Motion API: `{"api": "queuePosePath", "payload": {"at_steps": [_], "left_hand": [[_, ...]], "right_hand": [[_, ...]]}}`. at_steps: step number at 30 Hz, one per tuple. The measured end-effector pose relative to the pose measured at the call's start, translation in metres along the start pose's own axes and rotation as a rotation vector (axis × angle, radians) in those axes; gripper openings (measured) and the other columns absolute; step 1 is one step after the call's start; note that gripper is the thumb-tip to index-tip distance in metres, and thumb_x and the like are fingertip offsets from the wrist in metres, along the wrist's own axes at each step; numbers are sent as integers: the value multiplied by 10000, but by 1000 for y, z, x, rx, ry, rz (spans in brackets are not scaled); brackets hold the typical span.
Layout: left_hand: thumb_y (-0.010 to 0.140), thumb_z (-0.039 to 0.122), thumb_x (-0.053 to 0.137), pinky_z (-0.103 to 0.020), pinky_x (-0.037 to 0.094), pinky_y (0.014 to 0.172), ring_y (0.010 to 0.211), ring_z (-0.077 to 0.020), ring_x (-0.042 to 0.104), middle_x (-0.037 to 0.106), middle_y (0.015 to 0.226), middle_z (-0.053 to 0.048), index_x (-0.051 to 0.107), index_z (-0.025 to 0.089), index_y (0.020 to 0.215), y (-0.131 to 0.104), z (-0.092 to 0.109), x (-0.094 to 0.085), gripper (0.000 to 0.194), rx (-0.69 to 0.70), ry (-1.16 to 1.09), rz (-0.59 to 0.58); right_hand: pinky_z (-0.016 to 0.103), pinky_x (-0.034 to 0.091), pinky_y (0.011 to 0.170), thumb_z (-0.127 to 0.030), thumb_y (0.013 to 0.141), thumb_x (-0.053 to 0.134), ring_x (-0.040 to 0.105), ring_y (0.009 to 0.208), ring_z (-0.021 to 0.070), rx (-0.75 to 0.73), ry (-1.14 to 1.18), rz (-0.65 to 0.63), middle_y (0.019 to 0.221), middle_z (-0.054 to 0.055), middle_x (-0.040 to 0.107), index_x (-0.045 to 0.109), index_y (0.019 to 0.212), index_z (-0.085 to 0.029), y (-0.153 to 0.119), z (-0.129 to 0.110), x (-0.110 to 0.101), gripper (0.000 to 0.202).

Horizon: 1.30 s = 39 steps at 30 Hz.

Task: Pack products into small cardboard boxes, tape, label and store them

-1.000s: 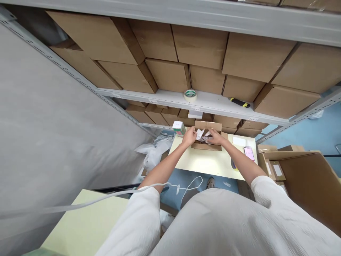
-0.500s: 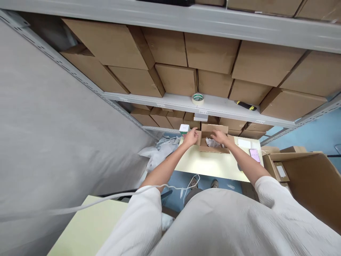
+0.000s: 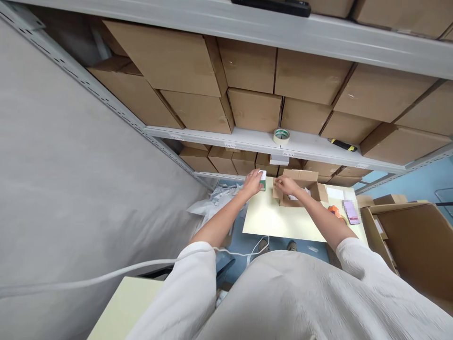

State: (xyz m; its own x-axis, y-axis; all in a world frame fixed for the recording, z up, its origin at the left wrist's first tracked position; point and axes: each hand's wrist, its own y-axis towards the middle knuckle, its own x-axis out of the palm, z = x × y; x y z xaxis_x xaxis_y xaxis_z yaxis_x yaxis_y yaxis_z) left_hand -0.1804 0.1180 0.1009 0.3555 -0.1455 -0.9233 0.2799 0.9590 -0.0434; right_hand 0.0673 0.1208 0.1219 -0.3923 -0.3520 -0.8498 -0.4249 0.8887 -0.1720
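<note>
My left hand (image 3: pixel 252 183) is wrapped round the side of a small white and green box (image 3: pixel 263 181), which stands at the left end of the pale yellow table (image 3: pixel 269 218). To its right, an open cardboard box (image 3: pixel 305 175) sits with its flaps spread and white crumpled paper (image 3: pixel 293 197) inside. My right hand (image 3: pixel 287 184) is closed at the left flap of this cardboard box, its fingertips curled over the edge. My right forearm hides part of the box's front.
A phone (image 3: pixel 350 212), an orange tape dispenser (image 3: pixel 335 211) and a white label sheet (image 3: pixel 334 193) lie at the table's right. Above are a tape roll (image 3: pixel 281 136) and a box cutter (image 3: pixel 342 145) on the shelf. A white cable (image 3: pixel 141 265) crosses my left arm. A large open carton (image 3: pixel 414 241) stands right.
My left hand has left the cardboard box's left side and taken hold of the small box. My right hand has moved left to the left flap. The view has shifted slightly.
</note>
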Motion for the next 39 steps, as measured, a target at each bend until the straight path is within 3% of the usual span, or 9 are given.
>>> {"api": "queuePosePath", "payload": {"at_steps": [7, 12, 15, 21, 25, 29, 33, 36, 39], "left_hand": [[869, 175, 788, -633, 325, 1288, 1646, -405, 286, 327, 1788, -159, 426, 314, 1672, 34, 4, 9, 892, 70, 75, -194], [822, 185, 878, -607, 446, 1175, 1488, -436, 441, 472, 1586, -206, 688, 256, 1416, 40, 9, 10, 627, 82, 147, -267], [854, 206, 870, -564, 481, 1125, 1414, -411, 485, 502, 1503, -204, 728, 240, 1334, 36, 11, 10, 502, 104, 202, -296], [919, 224, 799, -500, 522, 1060, 1396, -388, 474, 533, 1442, -188, 716, 247, 1330, 18, 9, -2, 420, 102, 222, -250], [939, 201, 764, -503, 518, 1085, 1398, -378, 469, 529, 1444, -172, 681, 253, 1364, 12, 4, -29, 437, 81, 218, -164], [948, 324, 791, -558, 457, 1160, 1433, -413, 419, 489, 1496, -167, 629, 278, 1444, 16, 3, -62, 524, 65, 141, -43], [953, 433, 794, -537, 459, 1166, 1449, -423, 397, 479, 1525, -132, 583, 323, 1512, 19, 14, -83, 608, 85, 57, 18], [966, 443, 781, -486, 484, 1140, 1429, -398, 433, 498, 1518, -106, 572, 342, 1544, 18, 31, -83, 623, 137, 7, 20], [964, 377, 783, -443, 479, 1148, 1408, -368, 485, 512, 1527, -90, 580, 331, 1548, 16, 51, -74, 620, 209, -50, 35]], "right_hand": [[289, 522, 960, -144, 1008, 607, 724, 1036, 212, 64, -30, 23, 1295, 91, 750, 763, 1184, -208, 6, -2, 2, 243], [276, 527, 928, -147, 1005, 593, 723, 1023, 205, 116, -19, -2, 1290, 75, 759, 768, 1158, -218, 5, 1, 5, 243], [280, 528, 955, -151, 1003, 597, 723, 1045, 208, 112, -11, -4, 1273, 65, 770, 773, 1141, -227, 7, 0, 11, 237], [305, 536, 991, -172, 993, 593, 724, 1059, 225, 98, 5, -12, 1238, 72, 779, 787, 1111, -226, 16, -4, 21, 234], [305, 542, 1000, -172, 981, 590, 729, 1052, 217, 111, 49, 16, 1252, 83, 775, 783, 1139, -212, 24, -2, 23, 253], [335, 545, 1032, -167, 968, 568, 726, 1070, 220, 116, 128, 69, 1266, 103, 775, 753, 1219, -189, 30, 1, 23, 313], [392, 570, 1027, -231, 928, 643, 727, 1075, 244, 130, 267, 148, 1427, 153, 705, 553, 1546, -175, 31, 4, 19, 627], [416, 561, 1072, -296, 856, 752, 686, 1234, 271, 82, 328, 208, 1597, 182, 563, 333, 1701, -191, 23, 13, 8, 948], [445, 495, 1175, -293, 783, 816, 559, 1434, 302, 1, 284, 228, 1617, 163, 536, 381, 1681, -202, 7, 32, -10, 1003]]}}
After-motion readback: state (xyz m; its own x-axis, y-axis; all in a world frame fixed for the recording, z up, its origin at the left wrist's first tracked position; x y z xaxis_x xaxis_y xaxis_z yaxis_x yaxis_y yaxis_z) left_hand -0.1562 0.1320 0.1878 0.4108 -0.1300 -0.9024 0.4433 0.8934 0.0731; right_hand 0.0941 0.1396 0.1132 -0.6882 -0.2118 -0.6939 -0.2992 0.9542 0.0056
